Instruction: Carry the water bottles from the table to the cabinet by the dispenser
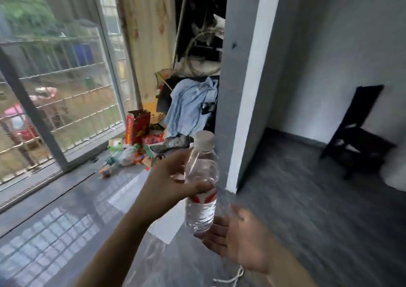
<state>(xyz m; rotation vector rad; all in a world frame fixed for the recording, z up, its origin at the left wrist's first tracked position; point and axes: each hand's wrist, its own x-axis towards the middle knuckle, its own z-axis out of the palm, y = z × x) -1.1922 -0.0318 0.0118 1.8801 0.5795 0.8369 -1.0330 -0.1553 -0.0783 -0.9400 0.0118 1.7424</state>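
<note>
A clear plastic water bottle (pixel 201 207) with a white cap and a red-and-white label is held upright in mid-air at the centre of the view. My left hand (pixel 167 183) grips it around the upper body, fingers wrapped on its shoulder. Below it, my right hand (pixel 241 240) is spread palm-up, its fingers touching or just under the bottle's base. No table, cabinet or dispenser shows in this view.
A big barred window (pixel 55 84) fills the left. Boxes, wrappers and a blue shirt (pixel 191 108) are piled on the floor by a grey pillar (pixel 239 88). A dark chair (pixel 360 130) stands at the right on the grey floor.
</note>
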